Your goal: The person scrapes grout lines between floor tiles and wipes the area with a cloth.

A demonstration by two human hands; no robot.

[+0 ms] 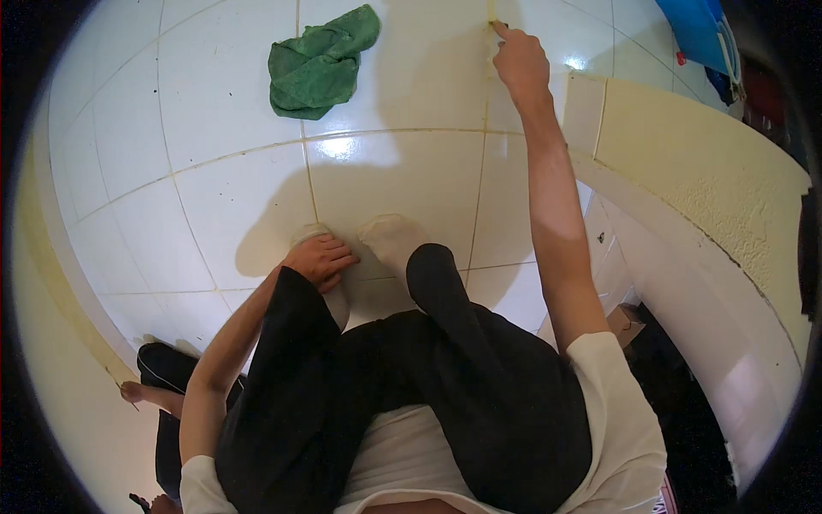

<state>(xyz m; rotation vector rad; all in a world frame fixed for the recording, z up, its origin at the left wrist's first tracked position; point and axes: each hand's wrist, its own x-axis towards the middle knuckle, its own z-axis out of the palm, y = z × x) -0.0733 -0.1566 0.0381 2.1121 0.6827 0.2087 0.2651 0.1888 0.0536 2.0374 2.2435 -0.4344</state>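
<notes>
My right hand [522, 64] reaches far forward to the tiled floor [411, 86]. Its index finger points onto a yellowish grout line, with the other fingers curled in. A small dark spot shows by the fingertip; whether the hand pinches anything is too small to tell. My left hand [321, 259] lies over my left foot, its fingers stretched out and holding nothing. A crumpled green cloth [318, 68] lies on the tiles ahead, left of my right hand and apart from both hands.
A low cream-coloured ledge [685, 154] curves along the right. Beyond it hangs something blue [698, 34]. A cardboard box [628, 324] sits in the dark space at lower right. Another person's dark-clothed limb [167, 368] shows at lower left, near the wall. Small dark specks dot the tiles.
</notes>
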